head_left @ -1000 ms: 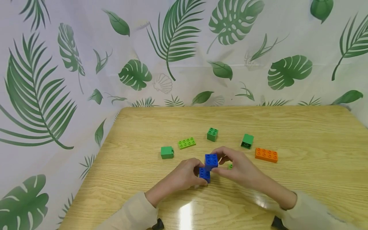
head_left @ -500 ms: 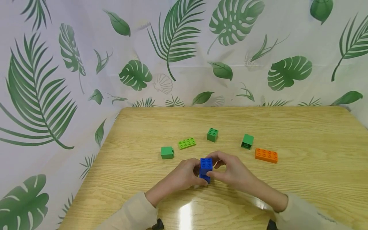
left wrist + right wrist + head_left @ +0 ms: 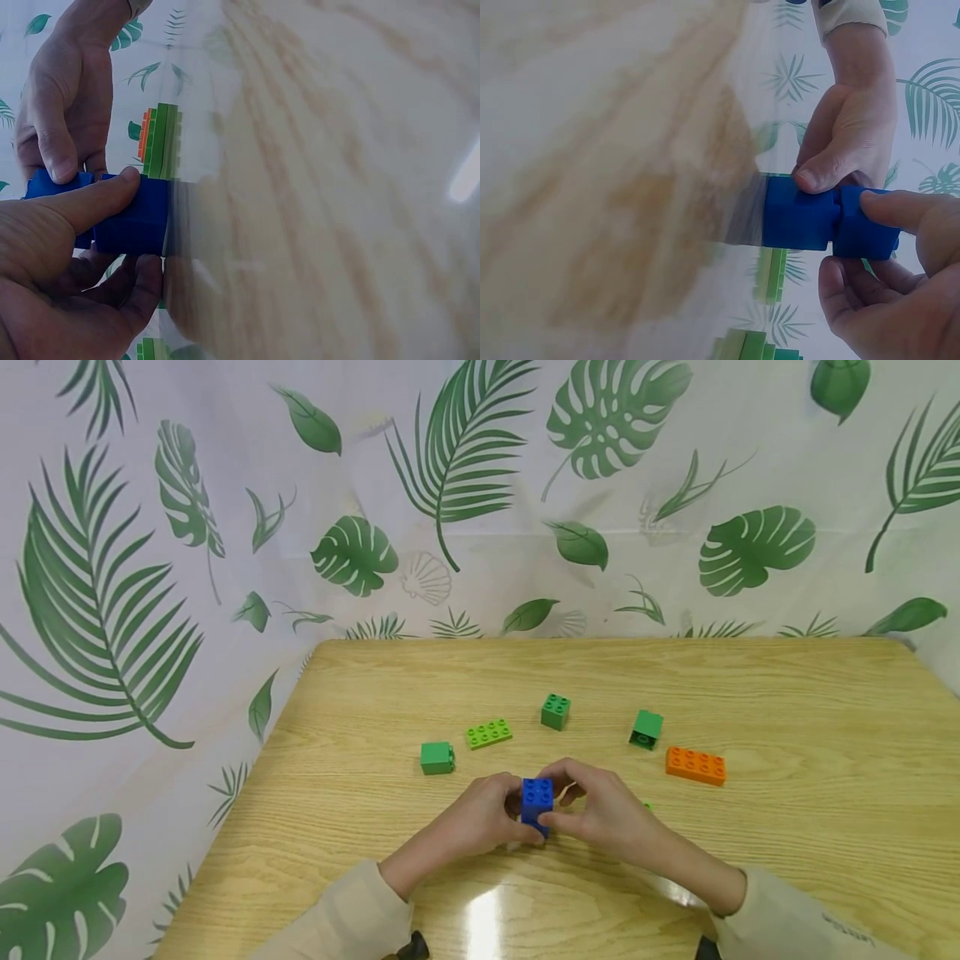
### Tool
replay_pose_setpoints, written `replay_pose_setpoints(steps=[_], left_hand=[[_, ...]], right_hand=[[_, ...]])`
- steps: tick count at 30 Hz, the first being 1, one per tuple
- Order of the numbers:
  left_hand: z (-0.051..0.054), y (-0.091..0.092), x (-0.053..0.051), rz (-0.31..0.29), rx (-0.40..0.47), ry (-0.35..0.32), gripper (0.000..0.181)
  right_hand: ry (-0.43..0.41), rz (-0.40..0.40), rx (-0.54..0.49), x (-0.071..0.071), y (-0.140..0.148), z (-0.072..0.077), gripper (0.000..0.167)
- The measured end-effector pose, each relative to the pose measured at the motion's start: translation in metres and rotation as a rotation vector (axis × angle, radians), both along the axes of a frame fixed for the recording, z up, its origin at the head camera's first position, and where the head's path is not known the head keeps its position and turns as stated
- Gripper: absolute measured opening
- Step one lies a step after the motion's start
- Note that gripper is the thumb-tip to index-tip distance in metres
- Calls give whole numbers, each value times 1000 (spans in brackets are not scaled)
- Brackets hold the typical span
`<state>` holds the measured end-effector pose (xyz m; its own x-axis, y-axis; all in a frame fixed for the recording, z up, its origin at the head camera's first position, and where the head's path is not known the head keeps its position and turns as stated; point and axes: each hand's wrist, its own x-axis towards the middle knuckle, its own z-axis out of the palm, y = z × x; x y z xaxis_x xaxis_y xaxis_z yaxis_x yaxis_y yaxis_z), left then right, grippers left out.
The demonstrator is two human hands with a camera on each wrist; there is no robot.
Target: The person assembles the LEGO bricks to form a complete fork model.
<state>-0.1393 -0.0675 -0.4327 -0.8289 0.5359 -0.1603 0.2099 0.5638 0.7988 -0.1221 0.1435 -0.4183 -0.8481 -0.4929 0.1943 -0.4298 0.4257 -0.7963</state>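
Fingers (image 3: pixel 836 289) round 2 bricks (image 3: pixel 537 808), table-edge (image 3: pixel 615 640) beyond

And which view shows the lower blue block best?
The right wrist view: one broad side of the lower blue block shows there, the left hand covering only an edge. The left wrist view also shows a side, but that hand overlaps it more. The head view shows a sliver under the upper blue block.

The head view is bright and fairly evenly lit, with white glare (image 3: pixel 483 922) on the near worktop (image 3: pixel 810 710). Both wrist views look dimmer and hazy, the wood grain (image 3: pixel 292 195) blurred; the left one catches a bright reflection (image 3: pixel 466 174).
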Motion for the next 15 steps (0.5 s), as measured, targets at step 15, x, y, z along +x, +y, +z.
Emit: replay_pose_setpoints(steps=[15], left_hand=[[0, 0, 0, -6, 9, -7, 25]], right_hand=[[15, 27, 25, -1, 0, -1, 30]])
